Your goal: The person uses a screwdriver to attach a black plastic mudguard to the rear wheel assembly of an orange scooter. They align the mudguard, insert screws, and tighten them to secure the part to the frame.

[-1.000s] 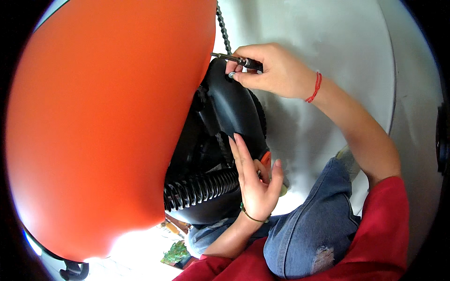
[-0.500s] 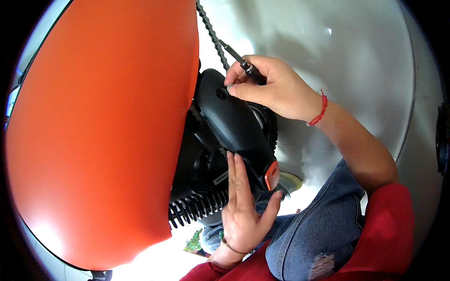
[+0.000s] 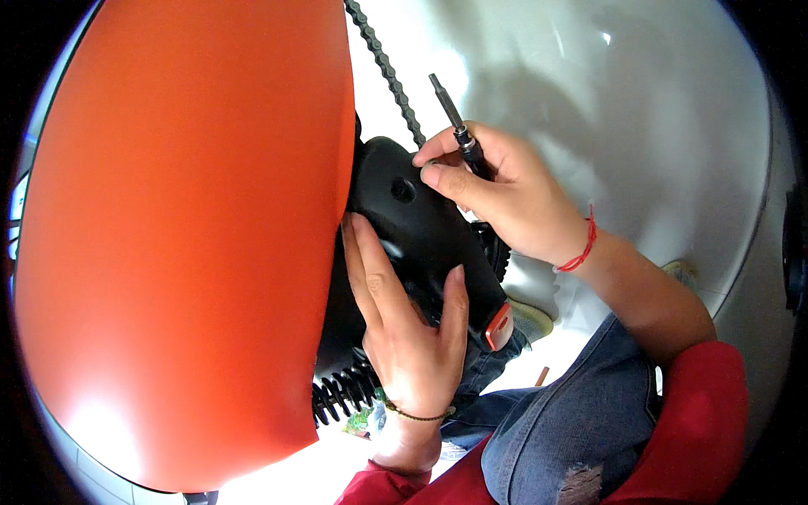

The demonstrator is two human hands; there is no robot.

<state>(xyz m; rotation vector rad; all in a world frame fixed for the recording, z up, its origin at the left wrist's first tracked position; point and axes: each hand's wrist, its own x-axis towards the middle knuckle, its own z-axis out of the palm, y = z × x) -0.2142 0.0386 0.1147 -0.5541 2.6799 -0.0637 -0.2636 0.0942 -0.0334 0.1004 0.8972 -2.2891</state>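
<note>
In my right hand point(image 3: 509, 194) is a screwdriver point(image 3: 446, 97) with a dark shaft, its tip pointing up and away. The thumb and index finger of that hand pinch together beside the upper edge of a smooth black cover point(image 3: 387, 168); a tiny piece may sit between them, too small to name. A round recessed hole point(image 3: 403, 190) shows in the cover just left of the thumb. My left hand point(image 3: 412, 353) lies against the cover's left side, fingers stretched forward and thumb apart, gripping nothing. An orange-red reflector point(image 3: 500, 326) sits at the cover's near end.
A large glossy orange body panel point(image 3: 185, 252) fills the left side. Beyond the cover runs a dark chain point(image 3: 383, 63). Below the left hand's wrist a black coil spring point(image 3: 341, 396) shows. My denim-covered knee point(image 3: 547, 421) is at the lower right, and a pale floor point(image 3: 656, 126) spreads behind.
My left hand has slid forward and left along the cover's side. My right hand has shifted slightly right and nearer, uncovering the hole more, and the screwdriver has tilted more upright.
</note>
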